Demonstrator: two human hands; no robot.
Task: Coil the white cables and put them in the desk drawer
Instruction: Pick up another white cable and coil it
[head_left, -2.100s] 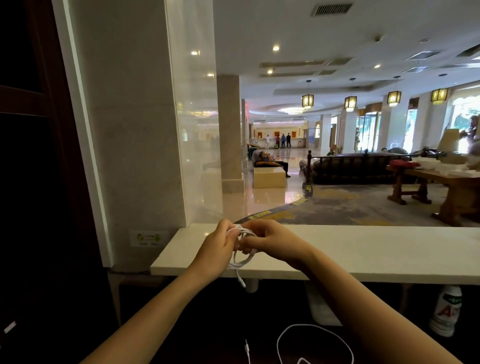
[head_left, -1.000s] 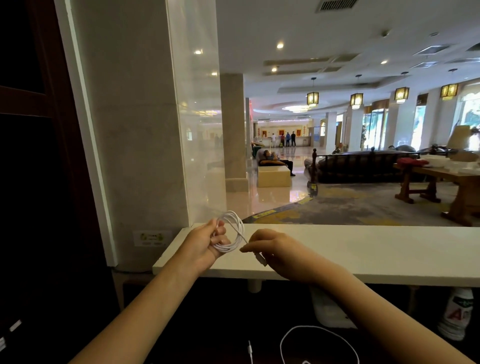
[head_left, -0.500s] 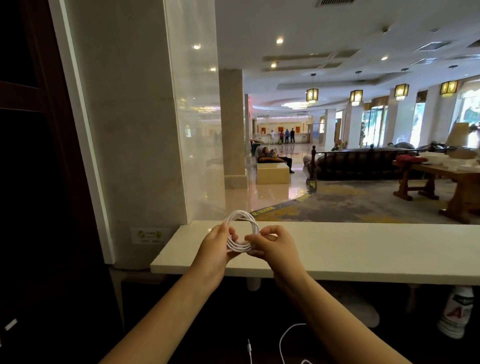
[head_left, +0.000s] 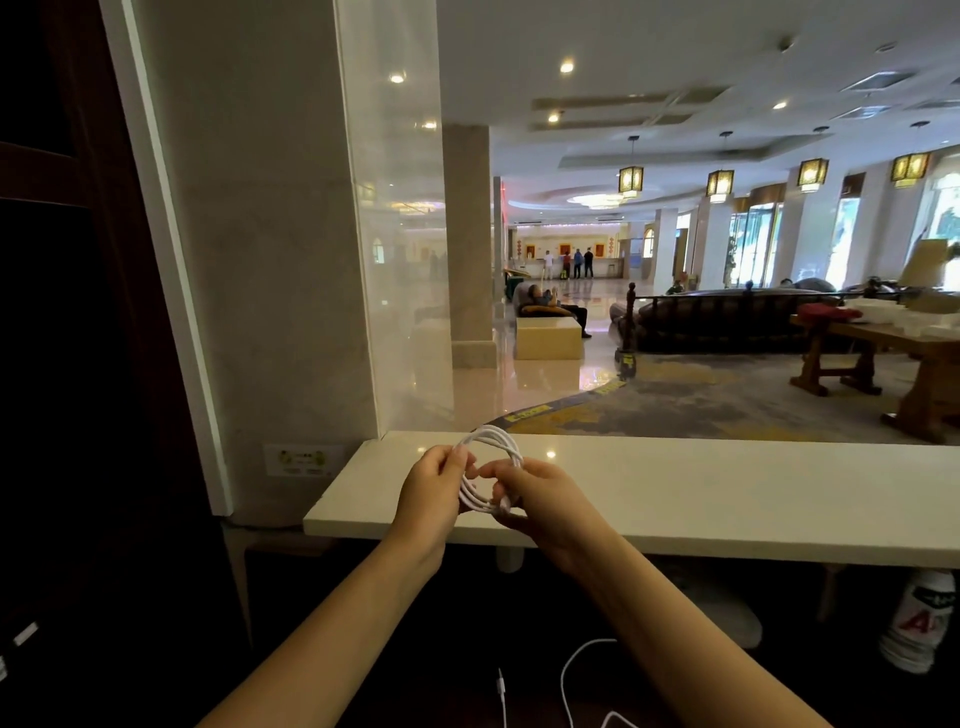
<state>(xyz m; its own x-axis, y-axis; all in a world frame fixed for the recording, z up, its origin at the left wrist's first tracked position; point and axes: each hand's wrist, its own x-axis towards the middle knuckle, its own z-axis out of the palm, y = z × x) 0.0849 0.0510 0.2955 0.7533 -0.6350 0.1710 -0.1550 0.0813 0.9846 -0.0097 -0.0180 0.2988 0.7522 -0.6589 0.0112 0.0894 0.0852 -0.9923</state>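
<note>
**Coil nearly closed, drawer out of view**

At centre frame, just below the middle, both hands meet over the front edge of the white ledge (head_left: 727, 493). The left hand (head_left: 434, 491) curls round the left side of the coiled white cable (head_left: 493, 435), thumb on top. The right hand (head_left: 543, 499) pinches the lower right side, where the loops bunch. The loops stand upright between them, their top arc rising clear above the fingers. The free end is probably under the right fingertips, though it is too small and too covered to be sure.

As I judge it, the step in hand is securing the tail so the loops do not spring open. To do it well, the left hand should hold all the turns together while the right passes the end through the ring and draws it snug. Pulling hard would kink the cable. The grip should not ease until the wrap holds itself.

A second white cable (head_left: 562, 680) lies loose in the dark at lower centre, between the forearms, and is not yet coiled.

The ledge runs bare to the right, giving room to set the coil down. A pale wall closes the left side, and a glass panel rises behind the ledge there. A bottle (head_left: 919, 629) stands under the ledge at lower right, well apart from the hands. No drawer shows, so the hands must travel out of this view to reach it.
</note>
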